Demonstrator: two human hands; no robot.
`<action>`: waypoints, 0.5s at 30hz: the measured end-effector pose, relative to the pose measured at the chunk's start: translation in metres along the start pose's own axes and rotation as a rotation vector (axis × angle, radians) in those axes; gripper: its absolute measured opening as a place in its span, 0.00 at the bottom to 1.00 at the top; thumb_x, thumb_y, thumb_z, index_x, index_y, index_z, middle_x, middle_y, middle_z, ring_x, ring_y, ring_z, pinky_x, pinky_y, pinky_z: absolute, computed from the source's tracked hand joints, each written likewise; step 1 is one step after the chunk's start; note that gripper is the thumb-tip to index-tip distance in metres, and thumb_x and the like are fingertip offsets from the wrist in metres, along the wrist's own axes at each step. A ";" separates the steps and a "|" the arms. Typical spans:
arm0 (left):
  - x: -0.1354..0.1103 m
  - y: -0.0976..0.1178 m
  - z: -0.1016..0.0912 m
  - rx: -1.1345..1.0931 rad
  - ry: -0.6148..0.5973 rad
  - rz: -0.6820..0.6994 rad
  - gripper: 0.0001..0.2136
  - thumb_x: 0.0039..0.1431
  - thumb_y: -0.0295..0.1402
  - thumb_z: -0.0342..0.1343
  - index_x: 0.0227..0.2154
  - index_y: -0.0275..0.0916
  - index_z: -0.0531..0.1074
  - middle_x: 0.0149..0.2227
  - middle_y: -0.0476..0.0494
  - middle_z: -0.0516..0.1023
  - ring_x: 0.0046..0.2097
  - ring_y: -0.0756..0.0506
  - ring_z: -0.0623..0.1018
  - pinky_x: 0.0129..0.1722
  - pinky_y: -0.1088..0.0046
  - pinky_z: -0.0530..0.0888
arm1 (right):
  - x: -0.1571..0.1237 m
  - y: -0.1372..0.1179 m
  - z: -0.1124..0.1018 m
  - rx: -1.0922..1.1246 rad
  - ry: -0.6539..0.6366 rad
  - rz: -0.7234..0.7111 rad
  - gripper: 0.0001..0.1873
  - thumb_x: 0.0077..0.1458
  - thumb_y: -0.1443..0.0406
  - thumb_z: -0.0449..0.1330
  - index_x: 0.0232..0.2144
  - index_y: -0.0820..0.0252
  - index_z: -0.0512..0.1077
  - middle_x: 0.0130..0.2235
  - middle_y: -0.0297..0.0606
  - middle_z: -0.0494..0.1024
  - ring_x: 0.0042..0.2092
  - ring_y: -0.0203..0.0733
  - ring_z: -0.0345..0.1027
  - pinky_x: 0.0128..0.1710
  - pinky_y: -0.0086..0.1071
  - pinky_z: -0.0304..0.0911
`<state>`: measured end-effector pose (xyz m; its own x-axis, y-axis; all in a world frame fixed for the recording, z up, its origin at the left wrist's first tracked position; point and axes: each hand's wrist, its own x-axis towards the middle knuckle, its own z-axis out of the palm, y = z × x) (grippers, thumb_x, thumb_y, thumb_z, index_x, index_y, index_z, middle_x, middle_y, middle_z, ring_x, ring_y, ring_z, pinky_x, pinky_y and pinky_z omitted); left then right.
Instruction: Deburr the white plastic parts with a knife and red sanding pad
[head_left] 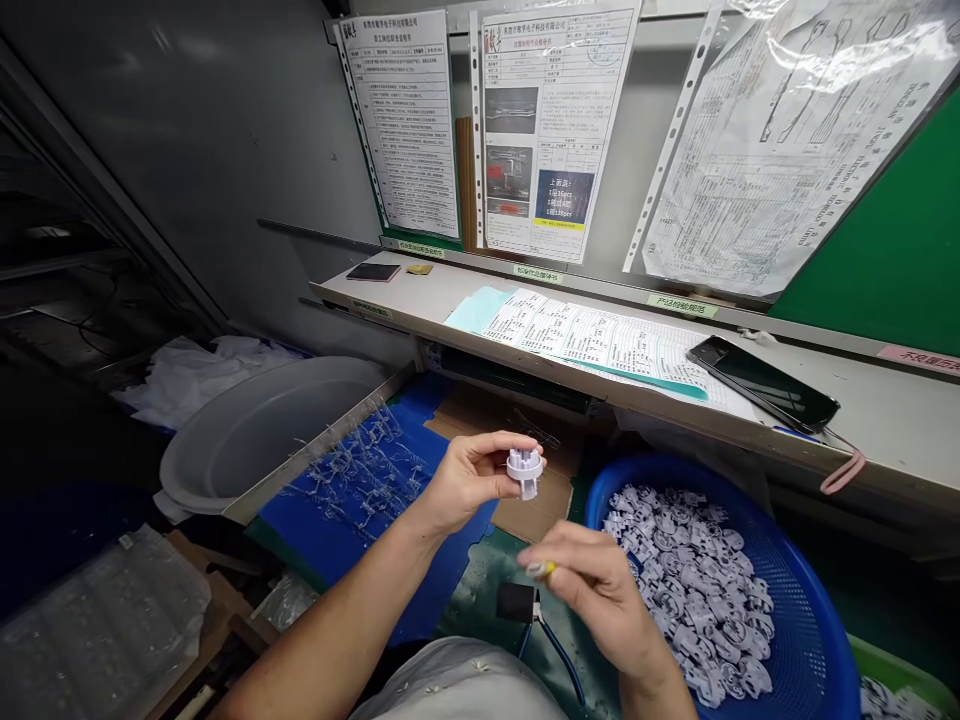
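Note:
My left hand [469, 480] pinches a small white round plastic part [524, 471] between thumb and fingers, held up over the bench. Just below and to the right, my right hand [596, 590] is closed around a small tool with a yellowish tip [541, 571]; most of that tool is hidden by the fingers. A blue basket [817, 640] at the right is filled with several identical white plastic parts [694, 580]. A small black block with a blue cable [517, 603] lies under my hands.
A grey basin [247, 430] stands at the left, beside a blue mat with clear plastic sprues [360, 475]. The shelf [885, 420] behind carries printed sheets [600, 340], a black phone [761, 382] and a second dark phone [373, 271]. Instruction sheets [551, 130] hang on the wall.

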<state>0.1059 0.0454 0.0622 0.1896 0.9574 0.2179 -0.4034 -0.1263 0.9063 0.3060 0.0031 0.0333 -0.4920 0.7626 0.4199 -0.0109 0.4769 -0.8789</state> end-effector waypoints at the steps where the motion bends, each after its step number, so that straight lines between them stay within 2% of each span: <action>1: 0.000 0.000 0.000 0.004 -0.008 0.004 0.20 0.38 0.22 0.73 0.39 0.38 0.82 0.40 0.40 0.83 0.42 0.41 0.82 0.41 0.69 0.79 | 0.000 0.000 -0.001 -0.014 0.080 0.005 0.15 0.65 0.61 0.54 0.47 0.53 0.79 0.33 0.38 0.78 0.33 0.38 0.70 0.32 0.32 0.66; 4: 0.001 0.001 0.001 0.008 -0.023 0.013 0.20 0.39 0.23 0.73 0.39 0.38 0.82 0.41 0.40 0.83 0.42 0.41 0.82 0.42 0.67 0.79 | 0.001 0.006 0.003 -0.154 0.333 0.031 0.15 0.65 0.63 0.54 0.49 0.53 0.77 0.36 0.39 0.77 0.36 0.39 0.70 0.33 0.32 0.65; 8: 0.000 0.001 0.001 -0.018 -0.024 0.010 0.20 0.38 0.23 0.73 0.39 0.38 0.82 0.41 0.40 0.83 0.42 0.42 0.82 0.41 0.69 0.79 | 0.003 0.013 0.006 -0.274 0.382 0.026 0.15 0.64 0.64 0.54 0.50 0.54 0.76 0.38 0.41 0.76 0.40 0.41 0.72 0.36 0.32 0.66; 11: 0.000 0.000 0.003 -0.040 -0.023 -0.002 0.20 0.37 0.23 0.74 0.38 0.38 0.82 0.40 0.40 0.83 0.41 0.41 0.82 0.41 0.68 0.79 | 0.001 0.009 0.005 -0.292 0.350 0.013 0.17 0.65 0.65 0.53 0.52 0.54 0.75 0.37 0.40 0.76 0.38 0.40 0.71 0.34 0.32 0.66; 15: 0.001 -0.004 0.005 0.020 0.091 0.016 0.21 0.38 0.23 0.73 0.40 0.38 0.81 0.40 0.41 0.83 0.41 0.43 0.81 0.41 0.70 0.78 | -0.004 -0.004 0.011 -0.234 0.085 -0.034 0.18 0.64 0.67 0.54 0.53 0.48 0.74 0.38 0.37 0.77 0.37 0.38 0.72 0.35 0.30 0.67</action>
<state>0.1126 0.0457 0.0611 0.1011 0.9747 0.1995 -0.3876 -0.1461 0.9102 0.2991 -0.0069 0.0327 -0.4195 0.7738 0.4745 0.1808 0.5835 -0.7917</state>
